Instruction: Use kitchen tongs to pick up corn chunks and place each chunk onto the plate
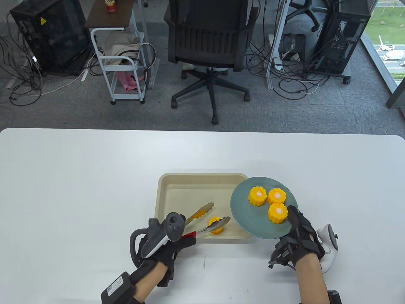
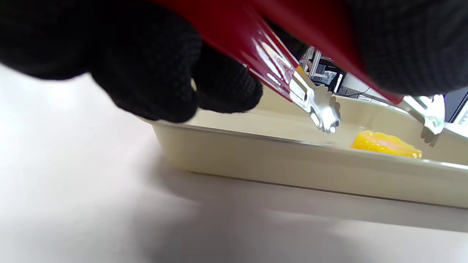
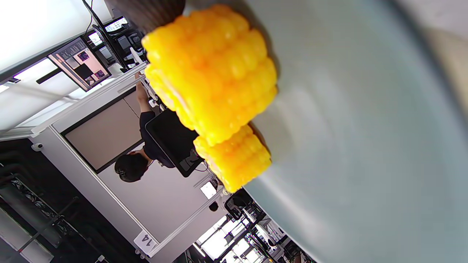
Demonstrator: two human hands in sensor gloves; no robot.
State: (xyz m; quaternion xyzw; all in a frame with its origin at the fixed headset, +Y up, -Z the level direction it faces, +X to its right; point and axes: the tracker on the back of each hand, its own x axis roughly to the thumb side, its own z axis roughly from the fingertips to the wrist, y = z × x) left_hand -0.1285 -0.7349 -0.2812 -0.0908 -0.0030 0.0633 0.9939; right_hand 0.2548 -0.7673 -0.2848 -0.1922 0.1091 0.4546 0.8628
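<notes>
My left hand (image 1: pixel 171 245) grips the red handles of the kitchen tongs (image 1: pixel 202 221), whose metal tips stand apart over the beige tray (image 1: pixel 164 196). One corn chunk (image 1: pixel 216 225) lies in the tray's near right part, right at the nearer tong tip; in the left wrist view this chunk (image 2: pixel 385 144) sits between the two tips, and the tongs (image 2: pixel 318 106) do not clamp it. My right hand (image 1: pixel 299 236) holds the near edge of the teal plate (image 1: pixel 250 221), which overlaps the tray's right side. Three corn chunks (image 1: pixel 269 202) sit on the plate (image 3: pixel 365 146).
The white table (image 1: pixel 79 190) stretches wide to the left and behind the tray. An office chair (image 1: pixel 208 47), a white cart (image 1: pixel 123 63) and computer towers stand on the floor beyond the table's far edge.
</notes>
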